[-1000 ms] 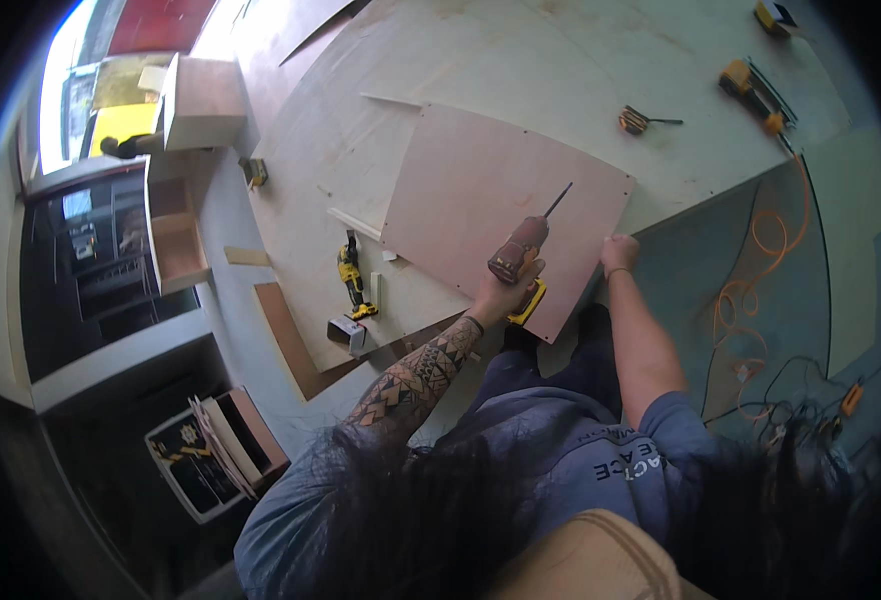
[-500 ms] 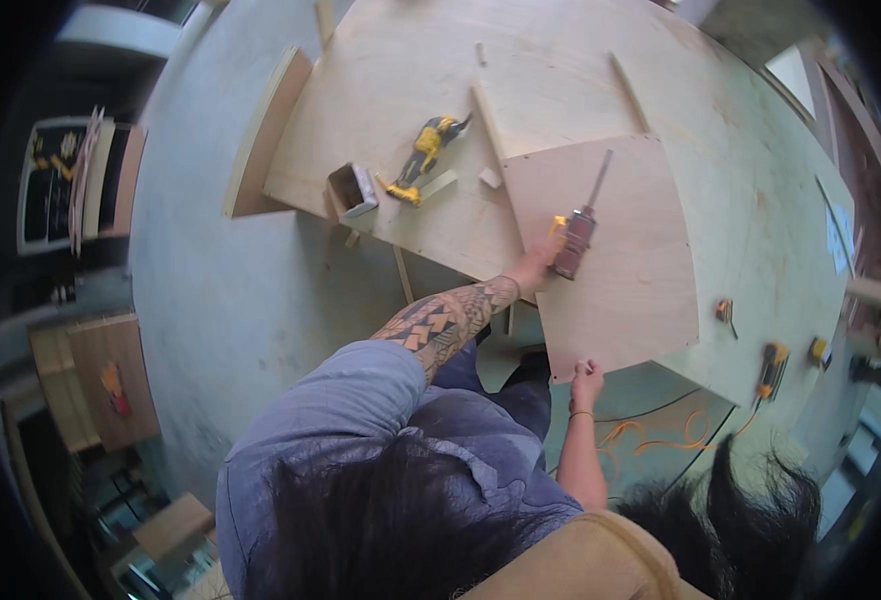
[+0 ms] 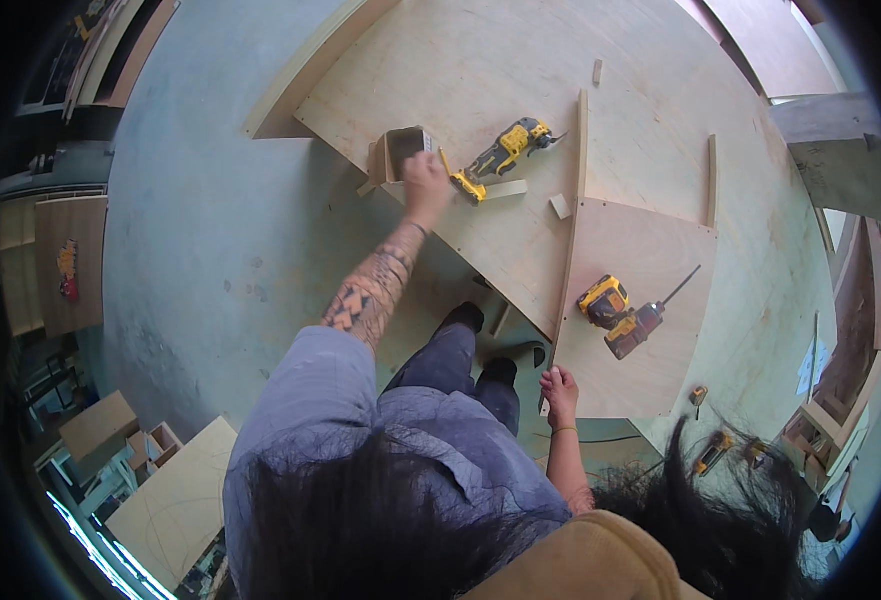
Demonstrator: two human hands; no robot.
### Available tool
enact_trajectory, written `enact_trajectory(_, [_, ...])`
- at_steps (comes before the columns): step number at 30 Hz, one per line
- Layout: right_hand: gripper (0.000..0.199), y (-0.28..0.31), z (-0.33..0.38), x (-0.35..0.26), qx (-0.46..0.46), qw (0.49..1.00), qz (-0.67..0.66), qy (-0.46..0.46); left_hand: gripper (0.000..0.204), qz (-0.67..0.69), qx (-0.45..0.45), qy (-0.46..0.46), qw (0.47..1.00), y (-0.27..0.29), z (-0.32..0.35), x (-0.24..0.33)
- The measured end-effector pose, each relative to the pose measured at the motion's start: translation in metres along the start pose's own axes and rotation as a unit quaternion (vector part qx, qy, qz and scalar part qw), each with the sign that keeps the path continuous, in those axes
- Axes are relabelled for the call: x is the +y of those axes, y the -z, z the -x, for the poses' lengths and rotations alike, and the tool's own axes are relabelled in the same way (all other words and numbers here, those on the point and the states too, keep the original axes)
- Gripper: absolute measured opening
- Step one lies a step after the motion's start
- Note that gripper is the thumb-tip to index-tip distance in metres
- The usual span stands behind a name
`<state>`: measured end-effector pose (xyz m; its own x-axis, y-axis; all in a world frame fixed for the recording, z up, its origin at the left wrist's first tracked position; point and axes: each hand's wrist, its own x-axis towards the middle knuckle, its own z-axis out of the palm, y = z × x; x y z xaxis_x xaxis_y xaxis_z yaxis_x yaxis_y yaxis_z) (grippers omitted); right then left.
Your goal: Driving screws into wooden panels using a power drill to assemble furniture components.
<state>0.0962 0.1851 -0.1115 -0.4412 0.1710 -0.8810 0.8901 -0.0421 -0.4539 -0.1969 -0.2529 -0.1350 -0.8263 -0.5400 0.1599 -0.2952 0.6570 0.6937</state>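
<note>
My left hand point(image 3: 426, 190), blurred by motion, is at the near side of a small open cardboard box point(image 3: 407, 143); its fingers are too smeared to read. By the near left corner of a thin plywood panel point(image 3: 650, 260), my right hand point(image 3: 560, 393) has its fingers closed, and what they hold, if anything, is too small to name. A yellow and black cordless drill point(image 3: 636, 330) with a long bit lies on its side on that panel, apart from both hands. Right of the box rests a yellow and black oscillating multi-tool point(image 3: 505, 155).
Wood strips point(image 3: 581, 150) and small offcuts point(image 3: 559, 206) lie on the large plywood sheet point(image 3: 460, 60). A curved wooden edge piece point(image 3: 305, 75) stands at the far left. On the floor at right are a tape measure point(image 3: 697, 394) and another yellow tool point(image 3: 712, 452).
My left hand has let go of the drill, which now lies on the panel, and has moved left to the box. My right hand stays by the panel's near edge. The view has shifted.
</note>
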Motion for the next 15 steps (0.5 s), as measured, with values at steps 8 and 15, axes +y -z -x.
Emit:
enact_trajectory(8, [0.034,0.024,0.006,0.043,0.063,0.994,0.017,-0.090,0.026,-0.345,-0.302,0.063,0.887,-0.004,-0.083,-0.049])
enact_trajectory(15, [0.037,0.003,0.015,0.027,0.103,0.994,0.021,-0.025,0.023,-0.360,-0.306,0.039,0.880,-0.018,-0.088,-0.081])
